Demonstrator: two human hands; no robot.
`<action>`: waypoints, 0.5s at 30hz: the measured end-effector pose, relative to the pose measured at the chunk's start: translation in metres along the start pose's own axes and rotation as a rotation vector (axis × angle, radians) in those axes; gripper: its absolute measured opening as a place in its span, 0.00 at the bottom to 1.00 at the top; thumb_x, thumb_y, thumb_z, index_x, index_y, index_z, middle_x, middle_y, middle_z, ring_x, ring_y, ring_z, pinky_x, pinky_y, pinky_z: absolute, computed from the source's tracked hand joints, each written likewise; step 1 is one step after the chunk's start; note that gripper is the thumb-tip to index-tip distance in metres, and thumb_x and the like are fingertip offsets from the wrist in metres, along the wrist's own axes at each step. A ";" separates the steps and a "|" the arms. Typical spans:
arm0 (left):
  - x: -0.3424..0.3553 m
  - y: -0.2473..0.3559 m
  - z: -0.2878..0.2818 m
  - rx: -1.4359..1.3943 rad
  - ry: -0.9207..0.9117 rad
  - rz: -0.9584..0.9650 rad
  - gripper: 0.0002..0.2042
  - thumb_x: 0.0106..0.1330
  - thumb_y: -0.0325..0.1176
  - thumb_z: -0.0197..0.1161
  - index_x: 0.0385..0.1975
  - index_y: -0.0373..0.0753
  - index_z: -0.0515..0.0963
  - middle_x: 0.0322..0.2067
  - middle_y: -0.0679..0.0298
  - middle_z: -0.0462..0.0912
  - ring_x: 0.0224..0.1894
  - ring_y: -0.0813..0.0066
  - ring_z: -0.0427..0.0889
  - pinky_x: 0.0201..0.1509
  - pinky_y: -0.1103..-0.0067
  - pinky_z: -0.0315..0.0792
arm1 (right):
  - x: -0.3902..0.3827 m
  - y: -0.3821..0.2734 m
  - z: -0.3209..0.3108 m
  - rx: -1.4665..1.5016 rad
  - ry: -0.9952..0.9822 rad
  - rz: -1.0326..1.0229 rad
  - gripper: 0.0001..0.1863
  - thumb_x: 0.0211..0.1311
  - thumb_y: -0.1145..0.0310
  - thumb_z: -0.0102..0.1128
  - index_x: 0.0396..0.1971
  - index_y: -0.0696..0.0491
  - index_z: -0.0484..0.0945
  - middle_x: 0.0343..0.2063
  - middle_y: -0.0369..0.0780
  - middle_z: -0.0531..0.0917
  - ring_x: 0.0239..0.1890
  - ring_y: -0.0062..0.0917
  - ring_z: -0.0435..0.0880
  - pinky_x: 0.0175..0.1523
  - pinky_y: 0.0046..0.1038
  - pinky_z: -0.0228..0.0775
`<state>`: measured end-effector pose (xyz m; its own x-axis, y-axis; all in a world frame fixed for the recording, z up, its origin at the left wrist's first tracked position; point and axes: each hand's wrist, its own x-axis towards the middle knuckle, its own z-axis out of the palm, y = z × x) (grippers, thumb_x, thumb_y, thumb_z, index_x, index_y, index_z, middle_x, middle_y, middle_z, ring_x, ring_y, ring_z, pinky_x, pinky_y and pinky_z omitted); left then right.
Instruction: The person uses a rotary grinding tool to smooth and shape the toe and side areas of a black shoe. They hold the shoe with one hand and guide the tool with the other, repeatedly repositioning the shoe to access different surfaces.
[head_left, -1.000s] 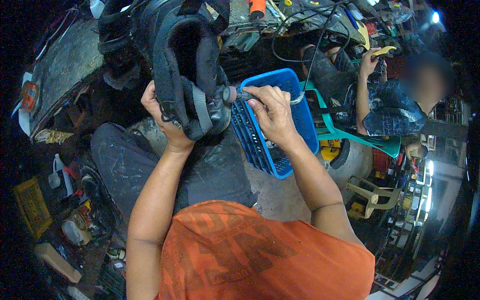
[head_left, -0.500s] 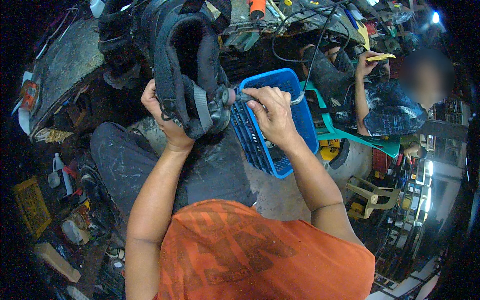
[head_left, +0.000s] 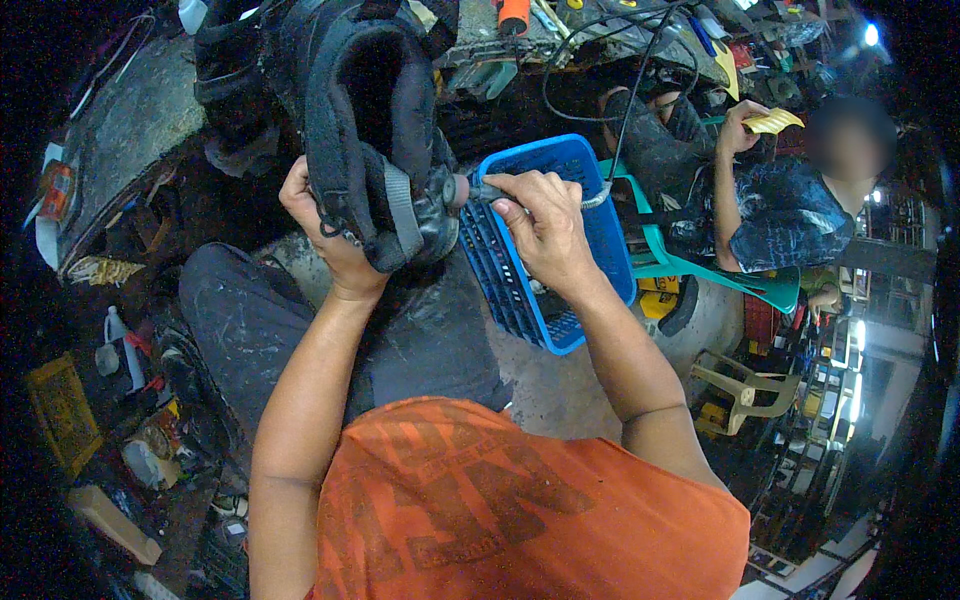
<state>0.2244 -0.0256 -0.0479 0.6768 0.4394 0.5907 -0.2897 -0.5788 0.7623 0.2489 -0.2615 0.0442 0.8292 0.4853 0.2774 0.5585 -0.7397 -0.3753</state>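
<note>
My left hand (head_left: 325,235) grips a black sandal-like shoe (head_left: 370,130) with grey straps, held up with its opening toward me. My right hand (head_left: 540,225) is closed around a small corded rotary tool (head_left: 480,190), and its round tip touches the shoe's heel end. The tool's cable (head_left: 625,110) runs up and away over the workbench. Both hands are raised above my lap, over dark trousers (head_left: 250,320).
A blue plastic basket (head_left: 590,240) stands just right of my right hand. Another person (head_left: 780,210) sits at the right on a green chair, holding a yellow piece. A cluttered workbench (head_left: 560,30) runs along the top, and bottles and boxes (head_left: 110,350) lie at the left.
The shoe has shifted slightly in my left hand while the tool stays pressed at its heel. The other person's raised hand has moved a little.
</note>
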 end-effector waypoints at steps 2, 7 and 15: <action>0.000 0.001 0.001 -0.025 0.013 0.005 0.33 0.64 0.30 0.77 0.64 0.33 0.63 0.54 0.60 0.73 0.56 0.71 0.77 0.66 0.73 0.71 | -0.001 0.000 0.000 0.000 -0.013 0.003 0.15 0.70 0.63 0.67 0.54 0.44 0.86 0.39 0.36 0.86 0.44 0.36 0.81 0.52 0.41 0.62; 0.004 -0.004 0.011 -0.312 0.067 -0.110 0.32 0.65 0.30 0.76 0.64 0.34 0.63 0.54 0.61 0.73 0.56 0.72 0.77 0.66 0.73 0.71 | -0.003 0.000 -0.004 0.000 -0.038 -0.002 0.15 0.71 0.64 0.66 0.54 0.45 0.86 0.39 0.35 0.86 0.43 0.34 0.81 0.52 0.40 0.61; -0.005 -0.006 0.006 -0.091 -0.014 -0.034 0.30 0.68 0.29 0.72 0.64 0.34 0.63 0.54 0.61 0.73 0.56 0.72 0.77 0.66 0.74 0.72 | 0.000 0.002 -0.004 -0.006 -0.041 -0.013 0.15 0.71 0.62 0.65 0.55 0.44 0.86 0.39 0.37 0.85 0.43 0.37 0.81 0.51 0.41 0.62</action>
<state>0.2270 -0.0283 -0.0574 0.6966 0.4479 0.5605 -0.3261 -0.4982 0.8034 0.2499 -0.2648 0.0468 0.8222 0.5134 0.2456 0.5691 -0.7361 -0.3665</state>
